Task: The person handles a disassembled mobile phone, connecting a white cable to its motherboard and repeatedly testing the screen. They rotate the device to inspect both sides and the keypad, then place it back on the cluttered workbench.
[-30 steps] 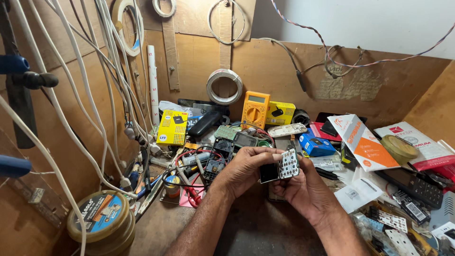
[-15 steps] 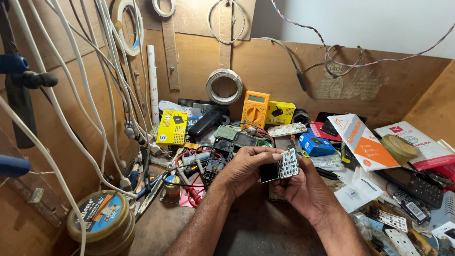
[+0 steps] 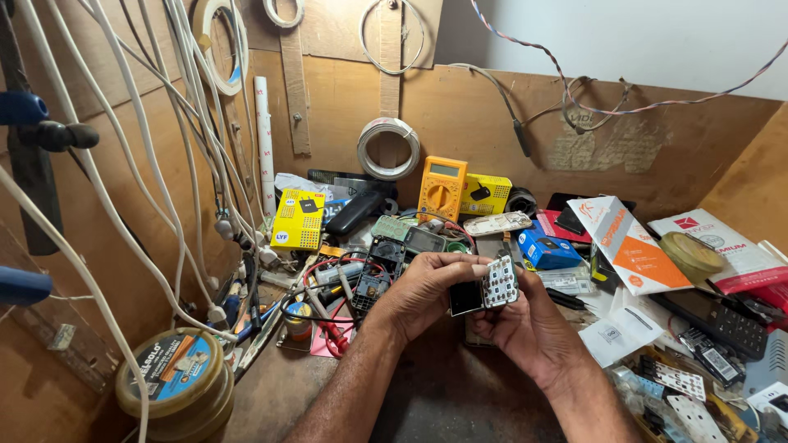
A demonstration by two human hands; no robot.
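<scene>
Phone keypad board (image 3: 501,283), pale with rows of small contacts, sits with a dark handset part (image 3: 466,298) above the cluttered counter (image 3: 443,394), both pinched between our two hands. Our left hand (image 3: 423,291) has its grip closed over the top edge, while our right hand (image 3: 525,328) cradles them from below, fingers closed. We judge this an inspection or separation step; the next move calls for steady, fine fingertip pressure.

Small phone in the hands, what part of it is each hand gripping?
Both hands hold the small phone: the left hand pinches its top and left edge, the right hand supports it from below and behind the keypad end.
</scene>
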